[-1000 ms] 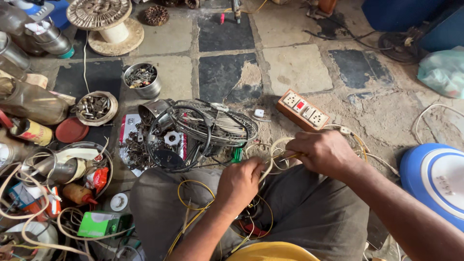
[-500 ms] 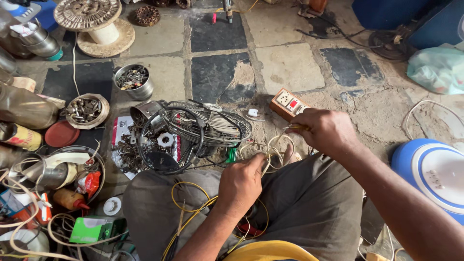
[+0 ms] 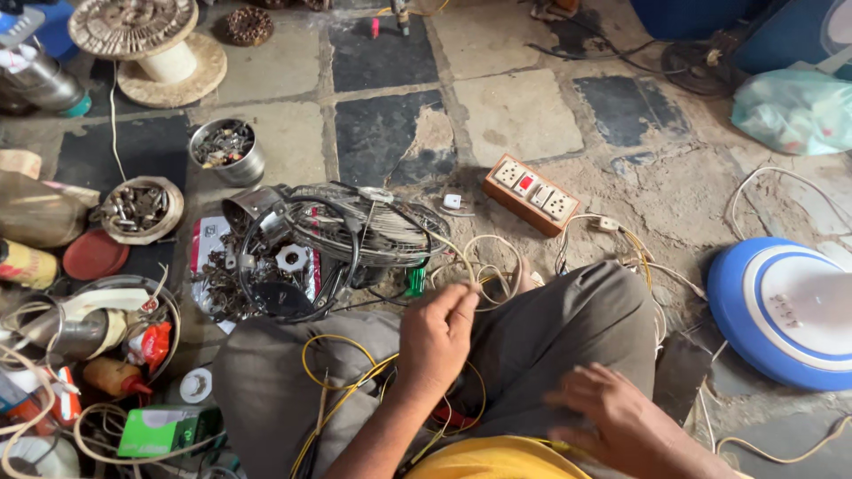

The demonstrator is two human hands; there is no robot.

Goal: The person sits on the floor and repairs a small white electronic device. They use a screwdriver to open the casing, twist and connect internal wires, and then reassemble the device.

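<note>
Across the person's lap, a pale wire [image 3: 479, 266] ran from the left hand [image 3: 437, 337] out toward loose coils lying on the floor just beyond the knee. That hand's fingers were drawn together on the wire, pinching it. The right hand [image 3: 621, 421] lay lower and to the right, palm down on the grey trouser leg, fingers loosely spread and holding nothing. Yellow wires [image 3: 346, 390] looped over the left thigh, near the left wrist.

Just left of the pinched wire stood a small fan [image 3: 337, 239] with its wire guard tipped over (blades hard to make out), resting among dark scrap pieces. Beyond the coils, further right, a wooden socket board [image 3: 531, 193] sat on the stone floor with a plug and cord beside it. A blue and white round casing [image 3: 785, 310] lay at the right edge. At far left stood a metal tin of small parts [image 3: 226, 153], a shallow bowl of parts [image 3: 138, 208] and a wooden cable spool [image 3: 151, 44]. Nearer left, a green box [image 3: 155, 430] lay among tangled cords.
</note>
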